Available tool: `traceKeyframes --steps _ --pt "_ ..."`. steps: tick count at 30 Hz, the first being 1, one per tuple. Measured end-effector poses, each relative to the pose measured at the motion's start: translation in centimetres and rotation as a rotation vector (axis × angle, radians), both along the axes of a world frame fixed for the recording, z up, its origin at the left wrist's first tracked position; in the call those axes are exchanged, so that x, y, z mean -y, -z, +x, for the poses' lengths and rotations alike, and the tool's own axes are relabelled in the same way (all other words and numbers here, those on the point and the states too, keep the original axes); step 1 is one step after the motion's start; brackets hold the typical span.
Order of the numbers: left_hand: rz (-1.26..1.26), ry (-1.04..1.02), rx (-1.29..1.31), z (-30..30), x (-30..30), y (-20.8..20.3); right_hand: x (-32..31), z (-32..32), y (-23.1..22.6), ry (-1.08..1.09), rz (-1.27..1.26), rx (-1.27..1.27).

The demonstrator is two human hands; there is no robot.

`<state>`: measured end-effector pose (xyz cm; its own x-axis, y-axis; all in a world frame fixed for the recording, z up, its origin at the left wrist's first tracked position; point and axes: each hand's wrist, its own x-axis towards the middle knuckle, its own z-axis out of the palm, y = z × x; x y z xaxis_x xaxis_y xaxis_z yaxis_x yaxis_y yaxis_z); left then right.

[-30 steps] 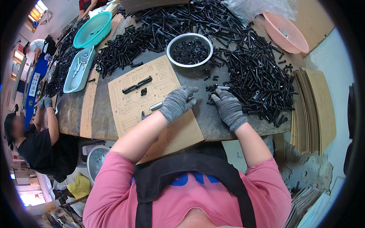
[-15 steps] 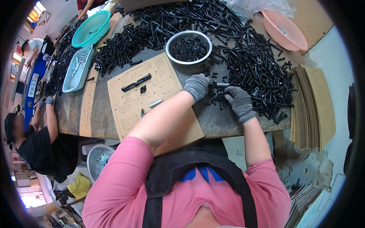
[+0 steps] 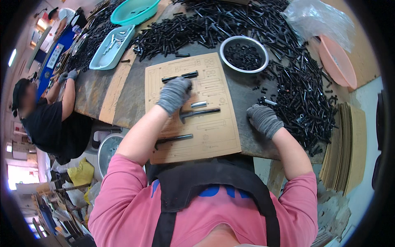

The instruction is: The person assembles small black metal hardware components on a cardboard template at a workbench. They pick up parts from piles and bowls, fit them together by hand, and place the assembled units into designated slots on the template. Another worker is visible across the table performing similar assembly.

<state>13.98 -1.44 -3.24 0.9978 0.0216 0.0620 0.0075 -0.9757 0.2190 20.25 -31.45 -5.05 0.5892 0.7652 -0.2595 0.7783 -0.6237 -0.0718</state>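
The left hand, in a grey knit glove, lies palm down on a tan cardboard template, its fingers curled over the right end of a long black bolt near the sheet's top edge; whether it grips the bolt or only presses on it cannot be told. The right hand, gloved the same way, rests loosely curled on the desk just right of the sheet, at the edge of a heap of black bolts; nothing can be seen inside it.

The template is a flat rectangular card with faint printed outlines, lying in front of the person and slightly turned. Besides the top bolt, it carries a short silvery pin just below the left hand, a second black bolt with a T-shaped head under that, and a third black bolt near the lower left corner. All lie roughly crosswise on the card, apart from each other.

Beyond the card stands a round metal bowl holding small black parts. Farther left are a pale blue tray and a teal basin; a pink basin sits to the right. Another person in black works at the desk's left end.
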Motion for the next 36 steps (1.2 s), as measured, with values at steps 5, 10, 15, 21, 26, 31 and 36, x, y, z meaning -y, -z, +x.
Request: traceKeyframes --steps 5,10,15,21,26,31,36 --pt "0.094 -0.259 -0.139 -2.9 -6.4 0.5 -5.7 1.1 -1.2 -0.051 0.405 -0.114" --pt "-0.076 -0.273 -0.190 -3.0 -8.5 1.4 -18.0 0.6 -0.5 -0.316 0.370 -0.013" --pt "-0.192 -0.218 -0.089 -3.3 -9.0 2.2 -25.9 -0.8 0.5 -0.592 0.278 0.308" --pt "-0.385 -0.116 -0.137 -3.9 -10.6 2.2 -26.4 0.0 -0.4 -0.169 0.309 -0.144" --pt "-0.412 -0.103 -0.247 -2.7 -10.4 1.8 -26.3 -0.9 -0.9 0.079 0.214 -0.208" --pt "-0.436 -0.199 -0.256 -2.9 -9.6 1.6 -27.5 -0.9 -0.5 0.082 0.129 -0.134" --pt "-0.465 -0.221 -0.176 -3.5 -8.9 1.7 -26.4 -0.1 0.0 -0.004 0.100 -0.025"
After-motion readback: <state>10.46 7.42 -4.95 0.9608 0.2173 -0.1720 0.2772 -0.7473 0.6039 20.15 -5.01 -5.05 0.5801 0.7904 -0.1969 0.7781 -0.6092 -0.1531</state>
